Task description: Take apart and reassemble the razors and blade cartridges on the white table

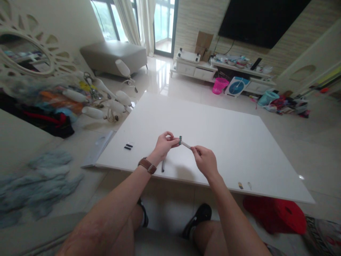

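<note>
both forearms rise from the lap, wrists bent inward over the white board (239, 142). a dark strip (162, 166) lies just under the grip. the left hand (164, 144) pinches the green head (180, 140) between closed thumb and fingertips. the right hand (204, 161) is closed on the other end of the white stick (186, 145), held above the board. it looks like the head is being worked on the stick, and any twist needs a steady right hold. two black pieces (128, 146) lie well left of the grip.

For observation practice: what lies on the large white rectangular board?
On the white board: two small black strips, a thin dark rod, two tiny pieces. The left hand and right hand, gripping a green-tipped white stick, hide what lies beneath.
</note>
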`<move>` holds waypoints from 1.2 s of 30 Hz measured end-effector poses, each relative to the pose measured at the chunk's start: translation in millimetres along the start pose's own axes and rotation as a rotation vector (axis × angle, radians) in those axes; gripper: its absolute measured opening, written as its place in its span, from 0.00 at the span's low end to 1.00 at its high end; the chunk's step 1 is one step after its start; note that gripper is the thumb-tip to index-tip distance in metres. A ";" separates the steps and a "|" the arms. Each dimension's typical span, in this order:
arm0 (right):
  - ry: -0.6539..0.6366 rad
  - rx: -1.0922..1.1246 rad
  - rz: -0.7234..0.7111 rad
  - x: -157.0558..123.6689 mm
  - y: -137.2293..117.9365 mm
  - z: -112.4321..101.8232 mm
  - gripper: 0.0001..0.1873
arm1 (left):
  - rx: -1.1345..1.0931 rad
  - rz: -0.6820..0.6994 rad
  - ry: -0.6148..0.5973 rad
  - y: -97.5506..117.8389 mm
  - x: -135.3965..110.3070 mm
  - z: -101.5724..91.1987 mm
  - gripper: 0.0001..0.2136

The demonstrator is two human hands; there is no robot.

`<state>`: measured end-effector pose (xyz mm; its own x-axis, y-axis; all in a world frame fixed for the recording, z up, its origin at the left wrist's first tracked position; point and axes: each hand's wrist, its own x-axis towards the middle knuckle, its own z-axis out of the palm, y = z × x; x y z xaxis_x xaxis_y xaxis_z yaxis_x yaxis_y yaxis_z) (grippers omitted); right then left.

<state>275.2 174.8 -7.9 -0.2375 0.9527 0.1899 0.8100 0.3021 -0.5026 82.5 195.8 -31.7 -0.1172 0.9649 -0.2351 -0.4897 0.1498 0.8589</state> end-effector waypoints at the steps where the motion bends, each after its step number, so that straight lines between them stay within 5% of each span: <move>1: -0.026 -0.001 -0.010 0.1 0.3 0.1 0.19 | 0.004 0.004 0.010 0.3 0.1 -0.3 0.20; 7: 0.038 0.027 -0.012 0.5 -1.3 -1.0 0.20 | 0.008 -0.008 0.018 1.1 0.4 -1.2 0.20; 13: -0.099 0.048 -0.035 0.9 0.5 4.2 0.21 | 0.035 0.005 0.034 -0.5 0.2 -0.4 0.19; 23: 0.122 -0.060 0.065 6.7 7.2 1.6 0.20 | 0.036 0.000 0.017 -2.9 0.7 -1.2 0.20; 28: -0.036 0.021 -0.018 7.0 6.2 6.8 0.19 | 0.032 0.009 0.020 -0.7 0.0 -1.3 0.19; 33: 0.028 0.034 -0.016 6.2 6.1 3.2 0.21 | 0.044 0.005 0.032 1.9 -0.1 -1.0 0.19; 36: -0.047 0.042 -0.025 5.6 6.5 3.7 0.21 | 0.065 0.006 0.032 0.8 -0.3 -0.5 0.18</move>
<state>277.1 182.2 -13.2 -0.2828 0.9451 0.1637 0.7808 0.3260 -0.5330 81.6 195.5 -31.2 -0.1481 0.9586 -0.2433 -0.4318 0.1587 0.8879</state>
